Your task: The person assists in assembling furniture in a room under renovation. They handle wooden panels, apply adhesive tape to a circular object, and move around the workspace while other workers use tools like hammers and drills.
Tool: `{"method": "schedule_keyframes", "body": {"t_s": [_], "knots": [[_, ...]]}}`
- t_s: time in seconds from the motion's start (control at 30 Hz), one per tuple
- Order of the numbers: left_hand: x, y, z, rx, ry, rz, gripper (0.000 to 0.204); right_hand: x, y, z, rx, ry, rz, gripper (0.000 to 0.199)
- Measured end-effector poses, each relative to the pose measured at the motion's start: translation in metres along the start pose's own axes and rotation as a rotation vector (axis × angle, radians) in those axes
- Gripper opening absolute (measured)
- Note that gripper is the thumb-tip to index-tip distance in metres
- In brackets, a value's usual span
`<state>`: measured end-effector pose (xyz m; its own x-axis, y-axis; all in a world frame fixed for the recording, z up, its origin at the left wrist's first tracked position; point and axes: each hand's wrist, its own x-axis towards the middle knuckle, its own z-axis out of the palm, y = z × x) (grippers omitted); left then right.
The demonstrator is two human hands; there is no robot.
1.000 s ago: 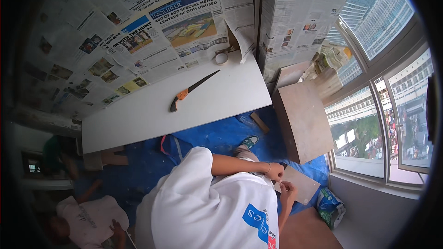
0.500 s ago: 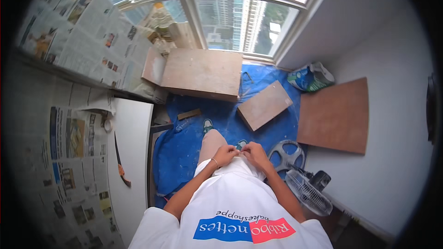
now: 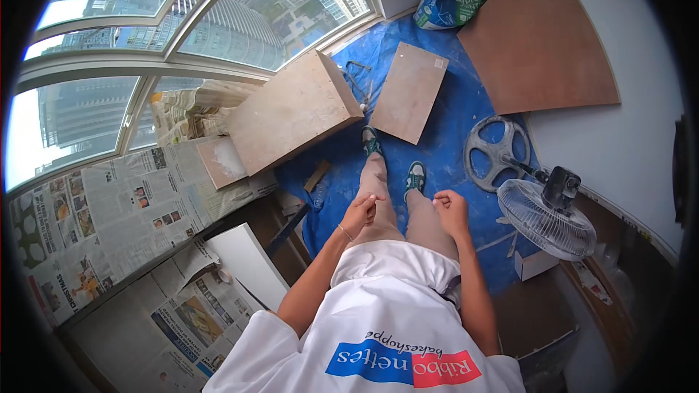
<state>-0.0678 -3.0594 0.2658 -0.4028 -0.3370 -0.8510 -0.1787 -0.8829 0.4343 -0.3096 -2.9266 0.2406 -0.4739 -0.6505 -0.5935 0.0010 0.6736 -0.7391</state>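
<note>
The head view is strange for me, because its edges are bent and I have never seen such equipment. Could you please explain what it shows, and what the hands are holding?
There is no robot here. A person wears two wide fisheye cameras on the head; this is the left one, looking down, so straight edges bend near the rim. You see the person's own white shirt, legs and bare hands.

The left hand and right hand are apart, in front of the body, with fingers curled. Nothing held is clearly visible; something very small could be hidden.

Beyond them, a blue sheet covers the floor. On it are a larger wooden box, a smaller one and, to the right, a fan.
</note>
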Motion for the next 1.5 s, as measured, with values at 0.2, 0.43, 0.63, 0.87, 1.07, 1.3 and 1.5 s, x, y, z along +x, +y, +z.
{"method": "schedule_keyframes", "body": {"t_s": [0.2,0.43,0.63,0.87,1.07,1.3,1.5], "knots": [[0.059,0.044,-0.023,-0.145,-0.133,-0.095,0.026,0.089,-0.016,-0.019,0.322,0.269,0.144,0.021],[0.132,0.083,-0.065,-0.166,0.023,-0.129,0.039,0.250,-0.042,-0.017,0.400,0.470,0.220,0.028],[0.192,0.036,-0.094,-0.461,0.143,-0.227,0.040,0.426,-0.068,0.103,0.507,0.070,0.119,0.052],[0.291,-0.015,-0.080,-0.627,0.296,-0.241,0.035,0.602,0.029,0.297,-1.326,-0.591,-0.525,0.082],[0.363,-0.032,-0.073,-0.563,0.379,-0.259,0.037,0.664,0.081,0.327,-1.817,-0.706,-0.712,0.068],[0.369,0.011,-0.091,-0.545,0.495,-0.111,0.038,0.599,0.077,0.233,-1.282,-0.463,-1.065,0.041],[0.351,-0.002,-0.102,-0.464,0.543,-0.135,0.039,0.585,0.072,0.231,-1.220,-0.417,-0.988,0.046]]}}
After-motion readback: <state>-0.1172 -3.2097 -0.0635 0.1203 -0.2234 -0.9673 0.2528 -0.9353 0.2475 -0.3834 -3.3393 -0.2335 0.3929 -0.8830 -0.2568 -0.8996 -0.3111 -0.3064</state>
